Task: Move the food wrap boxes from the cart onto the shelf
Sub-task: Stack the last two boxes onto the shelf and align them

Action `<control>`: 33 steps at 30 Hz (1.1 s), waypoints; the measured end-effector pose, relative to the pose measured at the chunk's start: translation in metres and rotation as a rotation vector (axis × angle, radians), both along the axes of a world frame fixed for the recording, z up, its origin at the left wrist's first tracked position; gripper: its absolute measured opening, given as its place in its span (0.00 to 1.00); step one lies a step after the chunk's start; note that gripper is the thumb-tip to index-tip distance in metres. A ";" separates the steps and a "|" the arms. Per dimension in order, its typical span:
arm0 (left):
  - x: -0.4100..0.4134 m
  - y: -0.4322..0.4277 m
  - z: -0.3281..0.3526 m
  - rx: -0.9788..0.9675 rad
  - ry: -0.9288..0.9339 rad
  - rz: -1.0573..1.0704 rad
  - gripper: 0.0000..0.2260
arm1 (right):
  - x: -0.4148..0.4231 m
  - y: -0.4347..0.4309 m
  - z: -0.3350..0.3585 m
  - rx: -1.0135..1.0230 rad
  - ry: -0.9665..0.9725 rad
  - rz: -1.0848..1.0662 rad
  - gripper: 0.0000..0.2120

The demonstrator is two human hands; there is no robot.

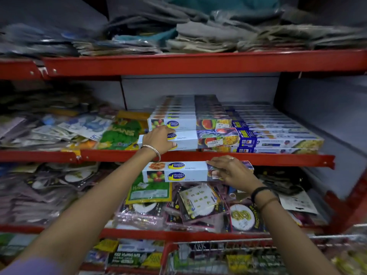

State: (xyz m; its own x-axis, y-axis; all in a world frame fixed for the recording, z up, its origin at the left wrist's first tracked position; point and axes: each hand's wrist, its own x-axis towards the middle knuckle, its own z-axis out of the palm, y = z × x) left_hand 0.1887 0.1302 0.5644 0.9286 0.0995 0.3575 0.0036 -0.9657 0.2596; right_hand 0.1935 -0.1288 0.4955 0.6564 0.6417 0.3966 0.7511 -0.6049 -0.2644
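Long white-and-blue food wrap boxes [190, 124] lie stacked in rows on the middle red shelf [258, 158]. My left hand [157, 139] rests on the left end of the front boxes of that stack, fingers curled over them. My right hand [231, 170] grips the right end of a pair of food wrap boxes [178, 171] held level in the air just below the shelf's front lip. Further boxes with blue "free" labels [278, 135] fill the right side of the same shelf.
A red wire cart [218, 253] with packets stands at the bottom right. The lower shelf [178, 234] holds party packs and paper plates. Flat packets crowd the left of the middle shelf. Folded cloths pile on the top shelf [198, 62].
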 end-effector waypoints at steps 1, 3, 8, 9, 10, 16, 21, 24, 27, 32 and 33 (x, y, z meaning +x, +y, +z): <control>0.008 0.001 -0.002 0.010 0.001 -0.004 0.24 | 0.004 0.001 0.002 0.000 0.001 -0.006 0.17; 0.026 0.003 -0.006 0.021 0.006 -0.006 0.23 | 0.012 0.000 0.003 0.002 0.005 -0.024 0.17; 0.062 0.011 -0.009 0.100 0.038 -0.016 0.23 | 0.030 -0.003 0.006 0.014 -0.012 -0.048 0.17; 0.065 0.012 -0.011 0.134 0.044 -0.025 0.22 | 0.030 -0.004 0.006 0.016 -0.010 -0.049 0.17; 0.068 0.012 -0.013 0.173 0.043 -0.029 0.21 | 0.032 -0.005 0.007 0.015 -0.014 -0.050 0.17; 0.081 0.016 -0.023 0.345 0.001 -0.033 0.13 | 0.048 0.001 0.003 0.005 -0.025 -0.041 0.17; 0.083 0.019 -0.020 0.351 0.007 -0.044 0.13 | 0.054 0.011 -0.003 0.027 -0.023 -0.031 0.17; 0.085 0.020 -0.021 0.345 0.003 -0.045 0.14 | 0.058 0.017 -0.003 0.040 -0.041 -0.024 0.17; 0.084 0.022 -0.019 0.299 0.016 -0.047 0.15 | 0.061 0.022 0.002 0.040 -0.052 -0.017 0.17; 0.085 0.028 -0.003 0.079 0.014 -0.124 0.14 | 0.069 0.028 0.025 0.067 -0.095 -0.034 0.17; 0.084 0.028 0.001 0.016 -0.018 -0.149 0.16 | 0.073 0.029 0.032 0.080 -0.112 -0.040 0.17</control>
